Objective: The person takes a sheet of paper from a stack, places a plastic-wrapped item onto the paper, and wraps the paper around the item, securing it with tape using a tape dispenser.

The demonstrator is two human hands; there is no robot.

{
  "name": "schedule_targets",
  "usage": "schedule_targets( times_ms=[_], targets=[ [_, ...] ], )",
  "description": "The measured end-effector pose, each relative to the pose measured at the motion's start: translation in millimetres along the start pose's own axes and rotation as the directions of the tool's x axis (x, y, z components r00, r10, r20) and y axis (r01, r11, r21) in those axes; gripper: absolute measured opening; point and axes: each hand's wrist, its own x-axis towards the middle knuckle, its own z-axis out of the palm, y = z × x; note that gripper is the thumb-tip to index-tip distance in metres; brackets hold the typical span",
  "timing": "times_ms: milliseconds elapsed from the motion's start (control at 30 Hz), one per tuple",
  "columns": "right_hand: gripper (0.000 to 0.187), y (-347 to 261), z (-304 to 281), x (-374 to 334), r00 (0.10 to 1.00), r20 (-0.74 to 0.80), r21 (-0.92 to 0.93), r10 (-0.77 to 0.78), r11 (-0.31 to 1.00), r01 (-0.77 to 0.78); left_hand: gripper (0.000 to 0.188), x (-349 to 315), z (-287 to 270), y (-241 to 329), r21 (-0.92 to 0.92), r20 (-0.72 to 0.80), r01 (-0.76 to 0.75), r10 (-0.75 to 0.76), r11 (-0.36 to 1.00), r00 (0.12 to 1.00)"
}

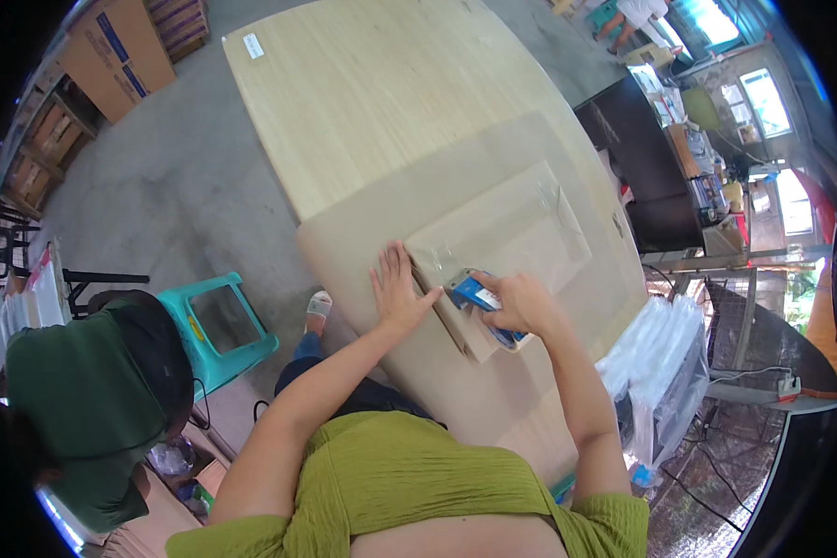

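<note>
A shallow light-brown cardboard box lies at a slant on the brown sheet that covers part of the table. Shiny clear tape shows on its top. My left hand rests flat with fingers spread at the box's left edge, its thumb reaching toward the side wall. In my right hand is a blue tape dispenser, gripped from above. The dispenser's front end sits over the box's near left edge. My right palm and fingers hide part of it.
The pale wooden table stretches away ahead. To the left stand a turquoise plastic stool and a dark green cloth item. Clear plastic bags are piled at the right edge. Cartons stand far left; another person is far right.
</note>
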Motion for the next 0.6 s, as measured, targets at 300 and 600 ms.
schedule_targets(
  times_ms=[300, 600],
  targets=[
    [0.076, 56.6, 69.5, -82.6, 0.997, 0.058, 0.018, 0.060, 0.998, -0.062, 0.122, -0.6, -2.4, -1.1, -0.006, -0.006, -0.013, 0.013, 1.000, 1.000],
    [0.042, 11.3, 28.1, 1.6, 0.881, 0.412, -0.399, 0.233, 0.915, -0.056, 0.121, 1.2, -12.0, 3.2, 0.025, 0.055, -0.015, 0.013, 1.000, 0.998]
  ],
)
